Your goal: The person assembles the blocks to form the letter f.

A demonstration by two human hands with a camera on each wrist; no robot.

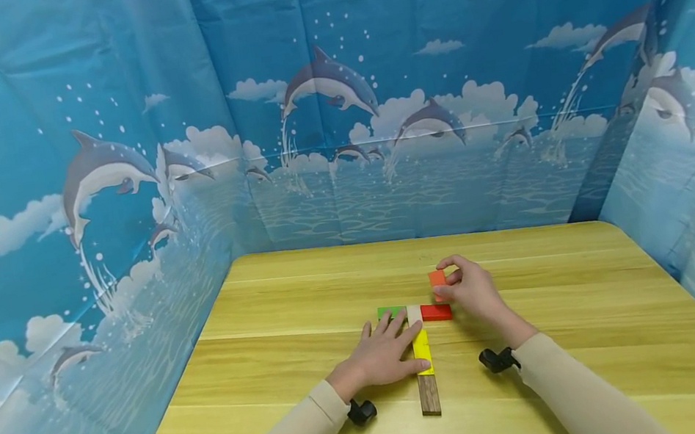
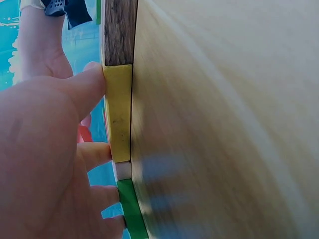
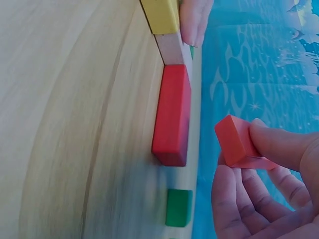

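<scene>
A pale wooden table (image 1: 322,413) stands inside three walls of blue sheeting printed with leaping dolphins (image 1: 329,86) and clouds, which fill the upper half of the head view. Just right of centre, the right hand (image 1: 473,290) pinches a small orange block (image 1: 438,279) between thumb and curled fingers and holds it lifted off the wood; the right wrist view shows the block (image 3: 237,141) tilted in the fingertips, clear of the table edge-on below it. Just beneath and left of that block lies a red block (image 1: 436,312), flat on the table, its near end touching a small pale, whitish block (image 1: 413,312) at the middle of the arrangement. On the other side of the pale piece a green block (image 1: 390,311) continues the same row to the left. The left hand (image 1: 385,351) lies flat with straight, spread fingers, its fingertips reaching the green block and its thumb pressed against the side of a yellow block (image 1: 422,351) that runs from the pale piece down toward the lower edge of the frame. A dark brown wooden block (image 1: 429,394) follows the yellow one end to end. Both arms wear beige sleeves (image 1: 566,394), each with a small black camera mount (image 1: 496,359) at the wrist.
</scene>
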